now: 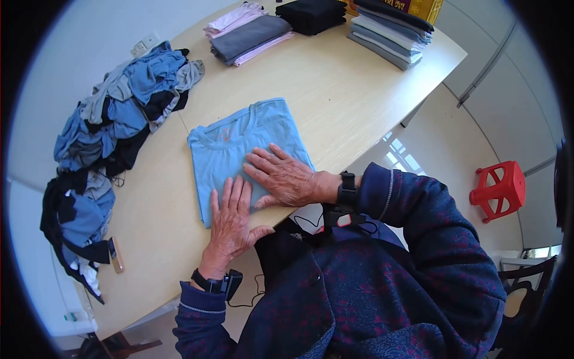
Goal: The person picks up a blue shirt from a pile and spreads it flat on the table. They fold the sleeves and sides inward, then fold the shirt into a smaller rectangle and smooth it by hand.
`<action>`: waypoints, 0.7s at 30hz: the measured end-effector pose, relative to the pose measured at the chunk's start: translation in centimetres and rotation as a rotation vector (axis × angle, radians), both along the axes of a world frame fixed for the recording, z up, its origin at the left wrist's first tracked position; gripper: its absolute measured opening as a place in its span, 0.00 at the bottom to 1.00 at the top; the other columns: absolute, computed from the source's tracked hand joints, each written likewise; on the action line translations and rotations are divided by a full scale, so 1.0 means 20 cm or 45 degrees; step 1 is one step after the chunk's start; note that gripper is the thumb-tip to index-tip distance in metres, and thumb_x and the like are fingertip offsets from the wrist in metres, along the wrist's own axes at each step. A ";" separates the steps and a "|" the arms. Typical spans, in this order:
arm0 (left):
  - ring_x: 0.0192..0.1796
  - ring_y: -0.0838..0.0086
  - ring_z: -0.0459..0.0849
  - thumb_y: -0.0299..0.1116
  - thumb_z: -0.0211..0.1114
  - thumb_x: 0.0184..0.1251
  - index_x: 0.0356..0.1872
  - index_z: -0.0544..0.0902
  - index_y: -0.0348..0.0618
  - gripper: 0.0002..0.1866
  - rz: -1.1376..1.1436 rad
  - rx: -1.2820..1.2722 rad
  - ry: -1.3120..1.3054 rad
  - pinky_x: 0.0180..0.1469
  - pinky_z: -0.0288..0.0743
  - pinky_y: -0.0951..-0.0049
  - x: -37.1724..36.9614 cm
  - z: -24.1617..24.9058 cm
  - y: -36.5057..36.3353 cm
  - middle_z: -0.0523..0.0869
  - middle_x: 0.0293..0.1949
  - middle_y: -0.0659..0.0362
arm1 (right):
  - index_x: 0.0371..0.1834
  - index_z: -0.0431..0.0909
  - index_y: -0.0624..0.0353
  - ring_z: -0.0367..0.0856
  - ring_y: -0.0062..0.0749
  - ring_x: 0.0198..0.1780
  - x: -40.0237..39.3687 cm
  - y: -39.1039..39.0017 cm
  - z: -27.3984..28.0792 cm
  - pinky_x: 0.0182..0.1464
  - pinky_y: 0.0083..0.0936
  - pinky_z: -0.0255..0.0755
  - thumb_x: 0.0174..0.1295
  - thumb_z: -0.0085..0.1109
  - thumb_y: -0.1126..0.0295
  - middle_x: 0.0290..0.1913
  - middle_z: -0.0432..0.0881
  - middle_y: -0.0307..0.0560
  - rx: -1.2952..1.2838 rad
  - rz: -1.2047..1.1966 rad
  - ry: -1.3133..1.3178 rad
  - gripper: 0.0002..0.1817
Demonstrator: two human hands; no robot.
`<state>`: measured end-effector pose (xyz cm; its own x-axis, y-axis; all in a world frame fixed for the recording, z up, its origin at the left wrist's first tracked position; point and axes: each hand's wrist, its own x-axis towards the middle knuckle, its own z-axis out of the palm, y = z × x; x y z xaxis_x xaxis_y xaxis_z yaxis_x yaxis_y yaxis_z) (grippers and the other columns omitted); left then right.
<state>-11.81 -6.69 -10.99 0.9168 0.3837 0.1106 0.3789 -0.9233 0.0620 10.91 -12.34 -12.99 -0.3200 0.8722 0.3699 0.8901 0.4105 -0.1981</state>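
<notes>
A light blue T-shirt (pixel 224 158) lies folded into a rectangle on the wooden table, its round neckline at the far end. My left hand (pixel 230 224) rests flat on its near part, fingers stretched out and thumb apart. On the shirt's middle right lies my right hand (pixel 284 179), palm down with the fingers extended. Neither hand grips anything; both press on the cloth. Part of the shirt's near edge is hidden under the hands.
A loose heap of clothes (pixel 128 99) spreads along the table's left side, with a phone-like object (pixel 116 256) beside it. Folded stacks (pixel 254 36), black garments (pixel 311 15) and grey-white garments (pixel 388 36) stand at the back. A red stool (pixel 502 190) is on the floor.
</notes>
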 end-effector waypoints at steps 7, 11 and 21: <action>0.79 0.49 0.49 0.76 0.53 0.55 0.75 0.56 0.35 0.59 -0.010 -0.004 0.022 0.75 0.39 0.38 -0.01 0.00 0.00 0.56 0.77 0.45 | 0.73 0.57 0.70 0.51 0.57 0.78 0.34 -0.18 0.03 0.77 0.53 0.41 0.67 0.42 0.33 0.75 0.57 0.67 -0.084 -0.173 -0.057 0.48; 0.80 0.49 0.49 0.77 0.50 0.56 0.75 0.56 0.35 0.58 -0.016 -0.017 0.042 0.76 0.38 0.39 0.00 0.01 0.00 0.57 0.76 0.44 | 0.73 0.56 0.70 0.53 0.58 0.77 0.41 -0.20 -0.01 0.77 0.51 0.44 0.69 0.40 0.34 0.74 0.57 0.68 -0.056 -0.181 0.151 0.47; 0.77 0.48 0.57 0.65 0.56 0.65 0.73 0.62 0.37 0.46 -0.040 -0.101 0.059 0.76 0.43 0.43 0.25 0.19 0.06 0.64 0.73 0.44 | 0.56 0.75 0.62 0.72 0.54 0.64 0.41 -0.29 -0.03 0.72 0.46 0.61 0.69 0.56 0.59 0.58 0.77 0.58 0.190 0.168 0.678 0.20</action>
